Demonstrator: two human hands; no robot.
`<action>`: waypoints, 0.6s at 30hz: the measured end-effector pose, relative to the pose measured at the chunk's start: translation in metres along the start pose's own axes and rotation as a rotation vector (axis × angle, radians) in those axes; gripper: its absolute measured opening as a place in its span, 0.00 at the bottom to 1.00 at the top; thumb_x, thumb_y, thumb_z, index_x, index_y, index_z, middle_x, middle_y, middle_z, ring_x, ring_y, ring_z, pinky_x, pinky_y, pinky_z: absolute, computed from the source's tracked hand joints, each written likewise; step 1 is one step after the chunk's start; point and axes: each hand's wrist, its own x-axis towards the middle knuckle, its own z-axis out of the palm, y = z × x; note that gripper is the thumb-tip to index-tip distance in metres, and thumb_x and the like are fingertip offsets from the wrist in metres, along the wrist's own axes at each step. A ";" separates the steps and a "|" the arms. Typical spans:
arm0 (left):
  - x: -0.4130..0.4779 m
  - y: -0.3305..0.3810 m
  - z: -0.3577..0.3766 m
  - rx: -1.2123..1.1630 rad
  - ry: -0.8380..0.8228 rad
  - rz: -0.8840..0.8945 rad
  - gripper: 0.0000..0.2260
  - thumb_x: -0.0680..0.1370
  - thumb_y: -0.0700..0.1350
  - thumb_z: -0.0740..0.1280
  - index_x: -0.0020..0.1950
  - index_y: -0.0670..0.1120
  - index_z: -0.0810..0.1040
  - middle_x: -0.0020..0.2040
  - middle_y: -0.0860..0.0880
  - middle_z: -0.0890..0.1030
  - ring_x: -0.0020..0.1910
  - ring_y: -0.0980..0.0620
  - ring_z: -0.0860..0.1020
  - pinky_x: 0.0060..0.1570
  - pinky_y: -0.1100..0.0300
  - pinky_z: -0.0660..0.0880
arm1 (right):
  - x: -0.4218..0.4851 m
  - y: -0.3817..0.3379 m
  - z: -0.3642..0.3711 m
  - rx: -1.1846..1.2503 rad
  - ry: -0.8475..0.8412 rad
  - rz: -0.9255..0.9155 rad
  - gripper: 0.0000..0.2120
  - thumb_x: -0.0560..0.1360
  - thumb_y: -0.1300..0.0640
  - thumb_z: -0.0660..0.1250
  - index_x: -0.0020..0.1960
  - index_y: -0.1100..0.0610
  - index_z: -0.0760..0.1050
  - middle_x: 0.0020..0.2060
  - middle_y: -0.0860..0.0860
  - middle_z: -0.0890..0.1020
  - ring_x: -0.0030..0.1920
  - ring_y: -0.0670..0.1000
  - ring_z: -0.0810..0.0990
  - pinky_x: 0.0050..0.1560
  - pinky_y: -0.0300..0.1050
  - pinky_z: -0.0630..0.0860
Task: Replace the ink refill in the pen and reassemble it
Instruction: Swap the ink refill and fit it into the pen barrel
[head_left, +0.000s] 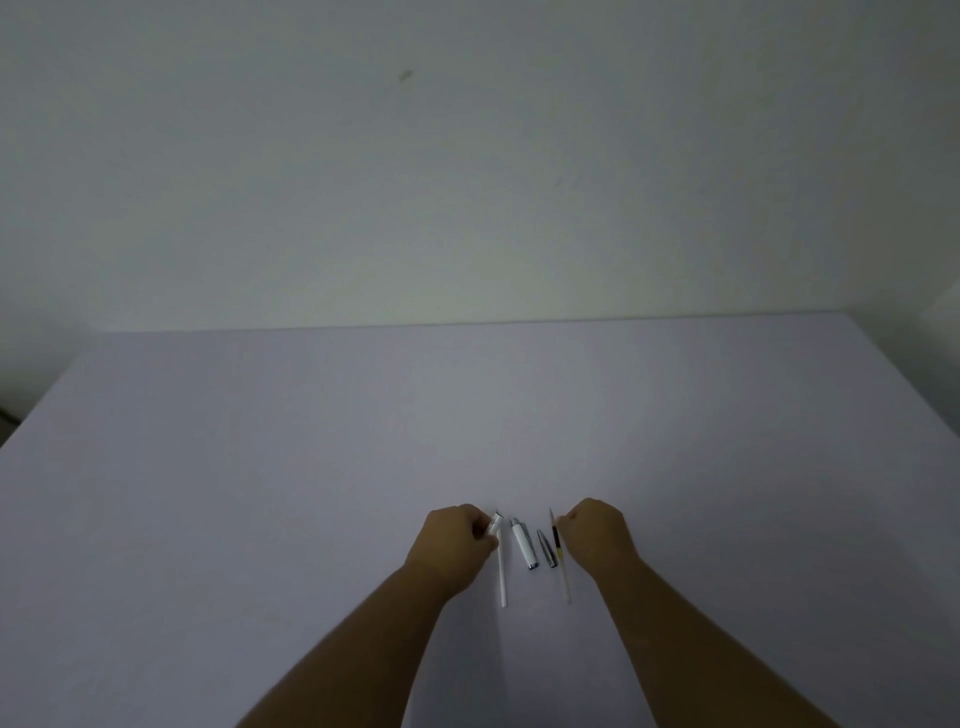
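Pen parts lie side by side on the pale table (467, 415). My left hand (457, 540) is closed around a short white pen piece with a silver end (494, 525). Just right of it a thin white refill (502, 577) lies pointing toward me. A white barrel section with a silver ring (522, 543) and a small dark grey tip cone (545, 548) rest between my hands. My right hand (597, 535) is curled with its fingertips on a thin refill with a dark and yellow section (558, 551), which lies on the table.
The table's far edge meets a plain wall (467, 156). Its left and right edges angle away at the sides. Both forearms reach in from the bottom of the view.
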 end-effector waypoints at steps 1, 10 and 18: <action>0.000 0.000 0.000 -0.004 -0.001 -0.002 0.05 0.75 0.44 0.67 0.48 0.44 0.79 0.35 0.54 0.73 0.36 0.53 0.74 0.45 0.54 0.81 | 0.000 0.000 -0.001 0.008 0.005 0.007 0.23 0.76 0.60 0.62 0.24 0.56 0.59 0.23 0.48 0.65 0.24 0.42 0.62 0.23 0.34 0.60; -0.001 -0.008 -0.006 0.014 0.122 -0.116 0.08 0.76 0.45 0.65 0.50 0.44 0.80 0.42 0.48 0.80 0.38 0.53 0.76 0.41 0.62 0.72 | -0.017 -0.041 0.005 -0.014 -0.041 -0.101 0.06 0.72 0.58 0.66 0.39 0.59 0.79 0.38 0.57 0.82 0.40 0.54 0.81 0.47 0.49 0.81; -0.008 -0.017 -0.015 -0.047 0.132 -0.166 0.08 0.75 0.45 0.67 0.50 0.42 0.80 0.43 0.45 0.82 0.38 0.49 0.79 0.46 0.53 0.82 | -0.033 -0.060 0.047 -0.397 -0.100 -0.173 0.10 0.75 0.61 0.64 0.55 0.60 0.79 0.53 0.55 0.84 0.53 0.55 0.83 0.50 0.46 0.79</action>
